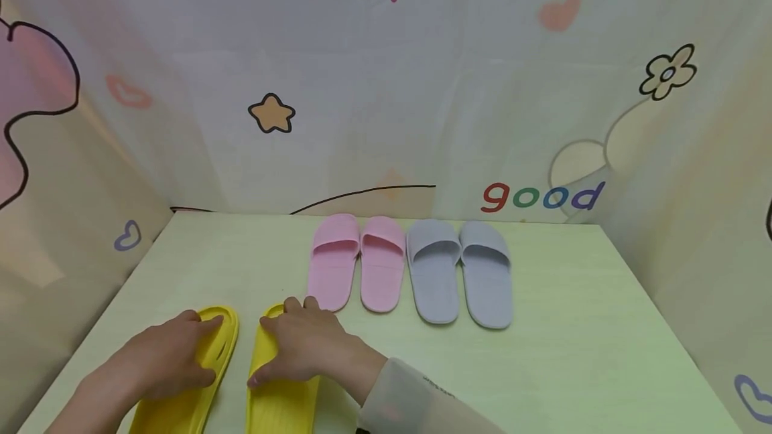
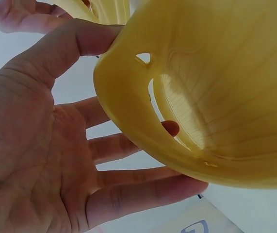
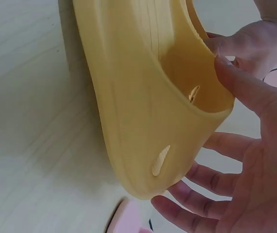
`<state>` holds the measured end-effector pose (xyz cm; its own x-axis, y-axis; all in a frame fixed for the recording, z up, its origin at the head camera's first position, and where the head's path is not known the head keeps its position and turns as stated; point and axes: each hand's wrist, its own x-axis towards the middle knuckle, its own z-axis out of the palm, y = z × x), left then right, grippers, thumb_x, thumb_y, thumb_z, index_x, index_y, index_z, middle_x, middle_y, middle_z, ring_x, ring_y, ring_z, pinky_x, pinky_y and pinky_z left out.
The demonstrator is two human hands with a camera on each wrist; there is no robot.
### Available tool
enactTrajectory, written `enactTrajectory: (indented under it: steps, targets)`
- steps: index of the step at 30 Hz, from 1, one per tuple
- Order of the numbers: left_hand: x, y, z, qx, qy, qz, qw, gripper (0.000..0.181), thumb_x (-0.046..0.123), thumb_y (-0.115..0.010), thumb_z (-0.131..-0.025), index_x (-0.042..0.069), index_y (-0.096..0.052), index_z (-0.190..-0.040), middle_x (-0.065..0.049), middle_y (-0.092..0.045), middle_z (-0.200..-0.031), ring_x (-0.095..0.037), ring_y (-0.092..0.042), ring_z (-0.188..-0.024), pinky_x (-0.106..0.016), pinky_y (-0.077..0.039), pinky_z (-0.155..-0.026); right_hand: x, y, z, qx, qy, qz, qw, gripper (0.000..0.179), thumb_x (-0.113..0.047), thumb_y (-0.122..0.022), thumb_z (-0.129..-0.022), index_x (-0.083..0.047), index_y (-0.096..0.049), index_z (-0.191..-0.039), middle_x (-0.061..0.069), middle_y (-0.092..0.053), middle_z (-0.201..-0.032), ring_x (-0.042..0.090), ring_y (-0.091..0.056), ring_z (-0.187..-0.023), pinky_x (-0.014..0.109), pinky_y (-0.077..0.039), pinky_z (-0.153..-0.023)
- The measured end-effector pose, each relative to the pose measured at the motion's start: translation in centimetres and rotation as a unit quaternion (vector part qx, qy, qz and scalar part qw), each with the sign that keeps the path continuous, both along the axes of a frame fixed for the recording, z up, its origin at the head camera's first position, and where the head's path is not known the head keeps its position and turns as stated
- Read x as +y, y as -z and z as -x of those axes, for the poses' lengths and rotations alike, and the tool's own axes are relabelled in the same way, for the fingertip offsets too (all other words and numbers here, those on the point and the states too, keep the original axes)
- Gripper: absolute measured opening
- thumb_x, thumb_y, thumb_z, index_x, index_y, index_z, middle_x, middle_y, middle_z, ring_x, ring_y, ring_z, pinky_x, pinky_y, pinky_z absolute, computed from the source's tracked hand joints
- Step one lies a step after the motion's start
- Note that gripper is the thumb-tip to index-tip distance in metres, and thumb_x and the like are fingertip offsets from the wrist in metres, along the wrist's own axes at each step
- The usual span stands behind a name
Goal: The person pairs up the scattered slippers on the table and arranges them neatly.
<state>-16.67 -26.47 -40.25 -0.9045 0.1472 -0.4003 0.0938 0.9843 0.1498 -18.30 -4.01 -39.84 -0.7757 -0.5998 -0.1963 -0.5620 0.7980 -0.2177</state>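
Note:
Two yellow slippers lie at the front left of the table in the head view. My left hand [image 1: 163, 360] grips the left yellow slipper [image 1: 171, 415] across its strap end. In the left wrist view, the thumb and spread fingers span that slipper [image 2: 235, 97], and a fingertip shows through a slot. My right hand [image 1: 307, 343] holds the right yellow slipper [image 1: 280, 410] from above, covering much of its strap. Seen from the right wrist, the thumb sits at the strap's rim and the fingers reach along the far side of the slipper [image 3: 133, 111].
A pair of pink slippers [image 1: 333, 280] stands side by side at the back of the pale table [image 1: 579, 353]. Right beside it is a pair of grey slippers [image 1: 435, 293]. A printed curtain [image 1: 362, 86] encloses the table at the back and both sides.

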Motion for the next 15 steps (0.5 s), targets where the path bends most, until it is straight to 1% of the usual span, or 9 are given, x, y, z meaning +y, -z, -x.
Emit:
enactTrajectory:
  steps: [4,7,11,13,15]
  targets:
    - [-0.1,0.0,0.4,-0.005,-0.005,0.001,1.0,0.081,0.044,-0.079,-0.07,0.015,-0.051,-0.14,-0.01,-0.055,-0.116,-0.021,-0.053,-0.077,-0.041,-0.048,-0.069,-0.9,0.2,0.3,-0.012,0.012,-0.005,0.9998,0.069,-0.075,-0.066,-0.07,-0.042,-0.054,-0.13,-0.007,-0.052,-0.116,0.017,-0.041,-0.09,0.029,-0.039,-0.069]
    - [-0.2,0.1,0.5,0.007,0.003,0.0,1.0,0.08,0.042,-0.08,-0.07,0.014,-0.051,-0.139,-0.009,-0.055,-0.113,-0.021,-0.052,-0.077,-0.04,-0.047,-0.068,-1.6,0.3,0.5,-0.012,0.014,-0.007,0.9998,0.069,-0.075,-0.066,-0.07,-0.044,-0.053,-0.13,-0.007,-0.051,-0.119,0.017,-0.041,-0.092,0.03,-0.04,-0.074]
    - [-0.5,0.6,0.5,0.015,0.005,-0.004,0.9999,0.078,0.04,-0.08,-0.07,0.014,-0.051,-0.138,-0.008,-0.054,-0.111,-0.021,-0.051,-0.075,-0.039,-0.045,-0.065,-2.5,0.3,0.6,0.001,0.015,-0.016,0.9998,0.069,-0.076,-0.065,-0.07,-0.045,-0.053,-0.13,-0.009,-0.05,-0.117,0.016,-0.039,-0.092,0.031,-0.04,-0.074]
    - [-0.6,0.9,0.6,0.007,-0.003,-0.006,1.0,0.078,0.041,-0.08,-0.07,0.015,-0.051,-0.138,-0.007,-0.053,-0.111,-0.02,-0.051,-0.073,-0.038,-0.045,-0.064,-2.9,0.4,0.6,0.003,0.016,-0.019,0.9997,0.067,-0.076,-0.066,-0.069,-0.047,-0.053,-0.128,-0.01,-0.049,-0.114,0.016,-0.038,-0.092,0.031,-0.039,-0.073]
    - [-0.8,1.2,0.7,0.0,-0.004,-0.006,1.0,0.079,0.043,-0.079,-0.071,0.016,-0.05,-0.138,-0.007,-0.053,-0.111,-0.02,-0.05,-0.072,-0.038,-0.044,-0.063,-3.4,0.6,0.6,0.003,0.016,-0.021,0.9997,0.064,-0.076,-0.066,-0.069,-0.047,-0.054,-0.125,-0.01,-0.048,-0.11,0.015,-0.037,-0.091,0.031,-0.038,-0.072]
